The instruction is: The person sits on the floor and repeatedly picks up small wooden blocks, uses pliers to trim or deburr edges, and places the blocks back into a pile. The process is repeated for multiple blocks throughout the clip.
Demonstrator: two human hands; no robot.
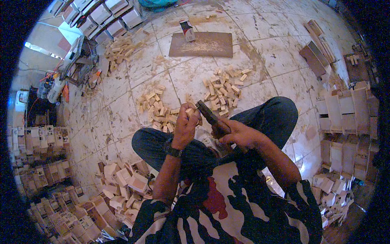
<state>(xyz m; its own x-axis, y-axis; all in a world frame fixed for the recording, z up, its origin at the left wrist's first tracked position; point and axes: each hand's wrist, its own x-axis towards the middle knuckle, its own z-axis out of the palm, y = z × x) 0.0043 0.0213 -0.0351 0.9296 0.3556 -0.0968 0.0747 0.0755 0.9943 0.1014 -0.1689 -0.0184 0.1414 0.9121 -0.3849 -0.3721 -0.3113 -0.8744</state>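
Between the fingers of my left hand (186, 128), closed in a pinch, is a small pale wooden block (189, 112). My right hand (239, 133) is wrapped round a dark, bar-shaped hand tool (207, 113); its exact kind does not show. The tool's far end comes close to the block and my left fingertips; whether they touch, I cannot tell. Both hands are above my crossed legs. Just beyond them on the floor lie two loose heaps of similar blocks, a left heap (156, 105) and a right heap (223, 90).
Farther off, a brown board (219, 45) strewn with shavings bears a small box (187, 31). Another block heap (118, 51) lies at the far left. Stacked wooden pieces (42, 142) line the left side, with more stacks (349, 112) at right. Loose wooden pieces (126, 181) lie beside my left arm.
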